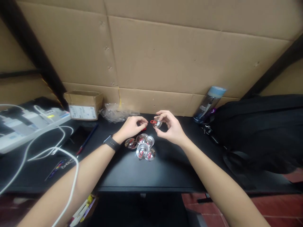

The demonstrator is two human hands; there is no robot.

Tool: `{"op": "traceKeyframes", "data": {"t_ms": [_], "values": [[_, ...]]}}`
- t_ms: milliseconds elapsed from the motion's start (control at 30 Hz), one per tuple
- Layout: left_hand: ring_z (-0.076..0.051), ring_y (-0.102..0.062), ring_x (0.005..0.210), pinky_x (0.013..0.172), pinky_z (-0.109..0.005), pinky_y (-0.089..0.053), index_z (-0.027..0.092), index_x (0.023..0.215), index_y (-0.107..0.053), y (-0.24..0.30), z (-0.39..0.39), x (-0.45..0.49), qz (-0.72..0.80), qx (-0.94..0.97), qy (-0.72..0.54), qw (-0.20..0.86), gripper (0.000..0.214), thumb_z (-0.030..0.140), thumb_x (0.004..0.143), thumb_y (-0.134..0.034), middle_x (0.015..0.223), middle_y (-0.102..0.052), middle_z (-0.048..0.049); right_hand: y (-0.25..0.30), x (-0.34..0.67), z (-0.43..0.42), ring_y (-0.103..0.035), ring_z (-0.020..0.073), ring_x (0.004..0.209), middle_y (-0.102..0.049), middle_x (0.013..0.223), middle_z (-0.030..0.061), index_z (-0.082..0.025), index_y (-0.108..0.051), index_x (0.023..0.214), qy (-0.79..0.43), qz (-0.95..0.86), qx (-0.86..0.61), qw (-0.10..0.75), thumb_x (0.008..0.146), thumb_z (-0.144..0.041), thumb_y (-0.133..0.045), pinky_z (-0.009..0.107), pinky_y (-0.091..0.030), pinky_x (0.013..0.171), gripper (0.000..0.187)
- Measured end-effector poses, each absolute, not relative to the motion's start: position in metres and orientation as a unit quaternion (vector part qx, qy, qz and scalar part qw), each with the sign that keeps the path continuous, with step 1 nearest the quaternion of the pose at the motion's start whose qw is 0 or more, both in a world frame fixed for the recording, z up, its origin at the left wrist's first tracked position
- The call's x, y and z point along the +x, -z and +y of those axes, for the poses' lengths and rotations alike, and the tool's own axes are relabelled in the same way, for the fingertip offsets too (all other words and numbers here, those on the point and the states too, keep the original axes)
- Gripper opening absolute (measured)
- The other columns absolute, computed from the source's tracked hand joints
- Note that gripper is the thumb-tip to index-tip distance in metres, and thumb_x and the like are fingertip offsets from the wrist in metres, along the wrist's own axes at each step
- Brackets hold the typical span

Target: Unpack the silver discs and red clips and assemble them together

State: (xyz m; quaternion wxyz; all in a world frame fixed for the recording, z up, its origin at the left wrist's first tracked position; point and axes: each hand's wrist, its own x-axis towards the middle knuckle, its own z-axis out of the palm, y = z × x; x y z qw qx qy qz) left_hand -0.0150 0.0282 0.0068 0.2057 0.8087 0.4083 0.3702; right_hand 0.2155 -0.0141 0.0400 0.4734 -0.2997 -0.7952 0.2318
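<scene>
A small shiny metal finger cymbal (pixel 157 123) with a red cord loop is pinched at its rim between the thumb and fingers of my right hand (pixel 170 127), raised above the table. Close by on the left, my left hand (pixel 132 126) has its thumb and fingertips drawn together. A bit of red (pixel 144 129) shows just under those fingertips; whether they grip it is unclear. Below both hands, several more finger cymbals (pixel 142 150) lie overlapping in a loose pile on the black table (pixel 170 170), some with red loops on top.
To the left are a white power strip (pixel 47 123) with cables, a small cardboard box (pixel 82 105), a clear plastic bag (pixel 115 112) and a dark phone-like slab (pixel 79 137). A bottle (pixel 207 105) and a black backpack (pixel 258 132) stand right. Cardboard (pixel 189 56) walls the back.
</scene>
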Motion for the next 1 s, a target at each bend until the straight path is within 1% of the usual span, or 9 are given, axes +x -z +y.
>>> {"op": "traceKeyframes", "data": {"t_ms": [133, 233, 367, 467, 567, 767, 867, 933, 1000], "values": [[-0.023, -0.072, 0.094, 0.083, -0.033, -0.057, 0.016, 0.107, -0.076, -0.010, 0.018, -0.004, 0.330, 0.783, -0.398, 0.346, 0.034, 0.044, 0.092, -0.065, 0.106, -0.078, -0.0086, -0.031, 0.206, -0.015, -0.064, 0.0253, 0.119, -0.061, 0.124, 0.0098, -0.023, -0.051, 0.088, -0.281, -0.751, -0.292, 0.521, 0.076, -0.024, -0.077, 0.041, -0.054, 0.101, 0.029], [-0.024, -0.072, 0.099, 0.089, -0.034, -0.057, 0.015, 0.110, -0.074, -0.012, 0.013, 0.002, 0.290, 0.761, -0.423, 0.397, 0.034, 0.042, 0.090, -0.069, 0.109, -0.077, -0.0097, -0.027, 0.204, -0.014, -0.066, 0.0227, 0.111, -0.063, 0.121, 0.0088, -0.022, -0.053, 0.085, -0.286, -0.759, -0.288, 0.509, 0.077, -0.025, -0.078, 0.039, -0.055, 0.097, 0.026], [-0.023, -0.072, 0.096, 0.089, -0.033, -0.056, 0.014, 0.105, -0.074, -0.015, 0.009, 0.004, 0.285, 0.759, -0.422, 0.405, 0.026, 0.034, 0.090, -0.068, 0.103, -0.078, -0.0087, -0.030, 0.205, -0.015, -0.066, 0.0216, 0.103, -0.068, 0.114, 0.0059, -0.023, -0.059, 0.100, -0.262, -0.774, -0.320, 0.479, 0.076, -0.025, -0.078, 0.038, -0.055, 0.090, 0.030], [-0.022, -0.071, 0.090, 0.082, -0.031, -0.056, 0.015, 0.097, -0.075, -0.014, 0.009, 0.002, 0.313, 0.776, -0.408, 0.365, 0.020, 0.030, 0.090, -0.065, 0.094, -0.078, -0.0066, -0.033, 0.206, -0.017, -0.066, 0.0216, 0.100, -0.070, 0.109, 0.0037, -0.024, -0.061, 0.105, -0.218, -0.786, -0.359, 0.453, 0.076, -0.025, -0.078, 0.038, -0.052, 0.090, 0.034], [-0.021, -0.070, 0.085, 0.080, -0.031, -0.055, 0.015, 0.092, -0.075, -0.013, 0.010, 0.000, 0.333, 0.804, -0.393, 0.297, 0.016, 0.027, 0.089, -0.063, 0.090, -0.077, -0.0048, -0.033, 0.206, -0.017, -0.066, 0.0215, 0.099, -0.069, 0.107, 0.0033, -0.024, -0.061, 0.108, -0.214, -0.785, -0.360, 0.456, 0.076, -0.026, -0.077, 0.036, -0.051, 0.086, 0.035], [-0.021, -0.071, 0.085, 0.079, -0.030, -0.053, 0.017, 0.094, -0.077, -0.020, 0.014, -0.007, 0.360, 0.820, -0.386, 0.221, 0.025, 0.036, 0.093, -0.060, 0.095, -0.078, -0.0055, -0.030, 0.208, -0.011, -0.067, 0.0221, 0.103, -0.069, 0.112, 0.0053, -0.025, -0.056, 0.112, -0.271, -0.751, -0.345, 0.493, 0.077, -0.031, -0.080, 0.035, -0.051, 0.085, 0.042], [-0.021, -0.071, 0.084, 0.080, -0.031, -0.052, 0.019, 0.094, -0.078, -0.017, 0.023, -0.016, 0.385, 0.837, -0.359, 0.147, 0.024, 0.034, 0.094, -0.059, 0.094, -0.079, -0.0055, -0.037, 0.216, -0.007, -0.067, 0.0225, 0.103, -0.068, 0.114, 0.0065, -0.025, -0.053, 0.113, -0.266, -0.738, -0.353, 0.510, 0.078, -0.035, -0.080, 0.034, -0.052, 0.083, 0.045], [-0.022, -0.071, 0.086, 0.082, -0.032, -0.052, 0.021, 0.094, -0.079, -0.012, 0.031, -0.024, 0.418, 0.841, -0.333, 0.078, 0.023, 0.032, 0.094, -0.059, 0.095, -0.079, -0.0057, -0.044, 0.227, -0.003, -0.066, 0.0231, 0.106, -0.068, 0.117, 0.0068, -0.025, -0.054, 0.115, -0.222, -0.755, -0.381, 0.486, 0.079, -0.035, -0.079, 0.034, -0.051, 0.085, 0.044], [-0.023, -0.071, 0.084, 0.080, -0.033, -0.052, 0.023, 0.094, -0.080, -0.005, 0.038, -0.030, 0.460, 0.834, -0.304, 0.032, 0.022, 0.033, 0.092, -0.061, 0.093, -0.079, -0.0060, -0.051, 0.244, 0.002, -0.066, 0.0230, 0.105, -0.069, 0.113, 0.0056, -0.025, -0.059, 0.112, -0.152, -0.795, -0.417, 0.412, 0.079, -0.031, -0.078, 0.035, -0.049, 0.088, 0.039]]}}
